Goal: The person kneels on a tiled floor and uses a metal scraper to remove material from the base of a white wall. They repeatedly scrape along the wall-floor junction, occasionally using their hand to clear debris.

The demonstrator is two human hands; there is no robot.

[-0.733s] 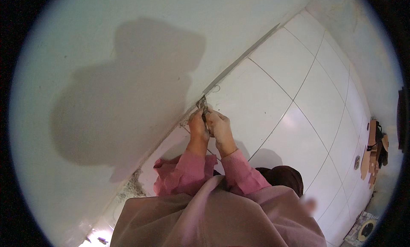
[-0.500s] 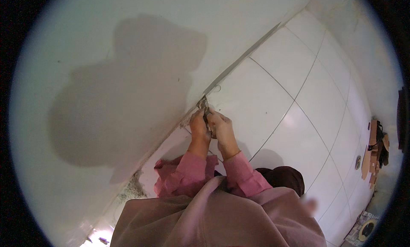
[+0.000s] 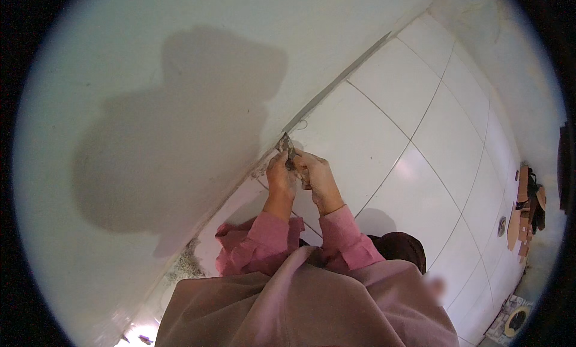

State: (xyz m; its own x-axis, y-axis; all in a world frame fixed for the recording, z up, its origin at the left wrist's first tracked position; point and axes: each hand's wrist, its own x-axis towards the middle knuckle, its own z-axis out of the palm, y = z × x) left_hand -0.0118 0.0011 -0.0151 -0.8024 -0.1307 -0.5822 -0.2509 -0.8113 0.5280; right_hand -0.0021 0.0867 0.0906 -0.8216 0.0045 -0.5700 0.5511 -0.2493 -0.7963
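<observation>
My left hand and my right hand are close together at the joint where wall meets floor. Between them is a flat, mottled grey-brown piece, smeared with dirt, its pointed end reaching the lower wall edge; its exact kind is unclear. Left fingers are closed around its near side. The curled right fingers meet it from the other side, with a crumpled, stained bit showing below them. From just beyond the piece, a smooth grey strip runs up along the joint.
White tiles with dark joints cover the floor right of the pale wall. A rough, stained patch marks the wall's foot at lower left. Brown cardboard pieces lie at far right, near a tape roll.
My right hand has shifted slightly right, away from the left, exposing more of the stained bit between them. The left hand stays nearly in place.
</observation>
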